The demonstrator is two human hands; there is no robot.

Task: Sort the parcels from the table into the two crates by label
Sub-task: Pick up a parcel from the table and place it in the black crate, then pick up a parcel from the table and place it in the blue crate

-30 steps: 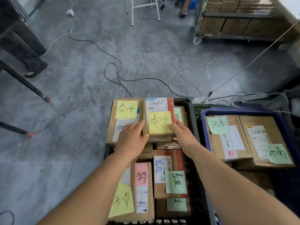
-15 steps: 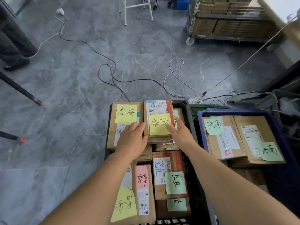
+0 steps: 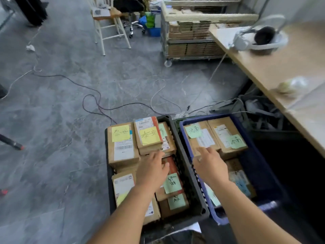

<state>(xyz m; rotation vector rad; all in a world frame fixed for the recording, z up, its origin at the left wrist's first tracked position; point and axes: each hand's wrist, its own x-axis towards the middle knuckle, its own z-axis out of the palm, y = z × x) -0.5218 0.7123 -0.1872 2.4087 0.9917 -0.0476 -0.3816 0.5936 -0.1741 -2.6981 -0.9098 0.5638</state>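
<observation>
1. Hovering at lower centre of the frame, the left hand (image 3: 152, 170) lies palm down above the black crate (image 3: 189, 175), fingers loosely extended and holding nothing.
2. Right hand (image 3: 210, 167), lower centre-right: palm down over the near left part of the blue crate (image 3: 260, 173), fingers relaxed and spread, nothing held; whether the fingertips touch the parcel below cannot be told.
3. Black crate, lower centre: packed with brown parcels, most bearing yellow or green handwritten notes.
4. Yellow-note parcel (image 3: 149, 133), far end of the black crate: lying flat on top of other parcels, just beyond the left hand's fingertips.
5. Second yellow-note parcel (image 3: 121, 143), far left of the black crate, flat, just beside item 4.
6. Blue crate, right of the black crate and touching it: two parcels with green notes (image 3: 193, 131) (image 3: 236, 141) lie side by side at its far end.
7. Wooden table (image 3: 288, 67), right edge of the frame: carries a blurred white device (image 3: 262, 38).
8. Cables (image 3: 98, 101) trail across the grey floor at centre; a wire cart of boxes (image 3: 190, 39) stands at upper centre.
</observation>
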